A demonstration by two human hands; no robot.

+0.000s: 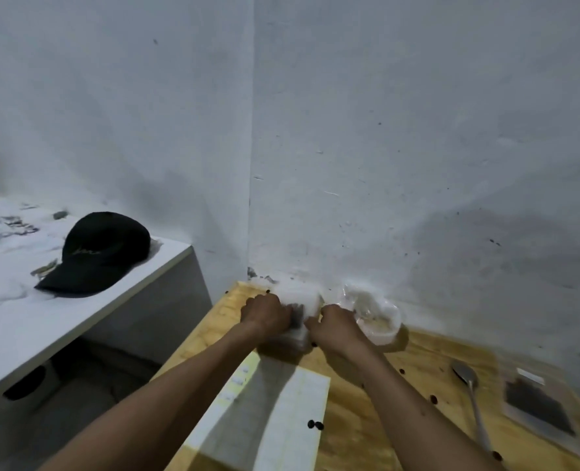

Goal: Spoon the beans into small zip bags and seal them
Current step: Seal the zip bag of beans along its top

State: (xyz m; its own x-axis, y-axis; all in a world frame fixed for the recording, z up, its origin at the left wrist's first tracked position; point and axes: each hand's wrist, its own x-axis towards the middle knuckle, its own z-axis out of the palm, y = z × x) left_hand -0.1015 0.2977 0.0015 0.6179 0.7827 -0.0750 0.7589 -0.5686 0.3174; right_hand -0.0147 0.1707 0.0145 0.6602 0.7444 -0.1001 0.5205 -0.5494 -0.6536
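Both my hands reach to the far end of the wooden table (pixel 377 419), against the wall. My left hand (pixel 265 312) and my right hand (pixel 336 326) each grip a side of a small clear zip bag (pixel 304 309) that shows a dark patch of beans inside. A clear plastic cup (pixel 380 322) stands just right of my right hand. A metal spoon (pixel 468 385) lies on the table at the right. Beside it lies a flat zip bag with dark beans (pixel 536 406). Loose beans (pixel 315 424) are scattered on the wood.
A white sheet of paper (pixel 275 419) lies under my forearms. To the left stands a higher white counter (pixel 78 321) with a black cap (pixel 101 253) on it. White walls close off the table's far side.
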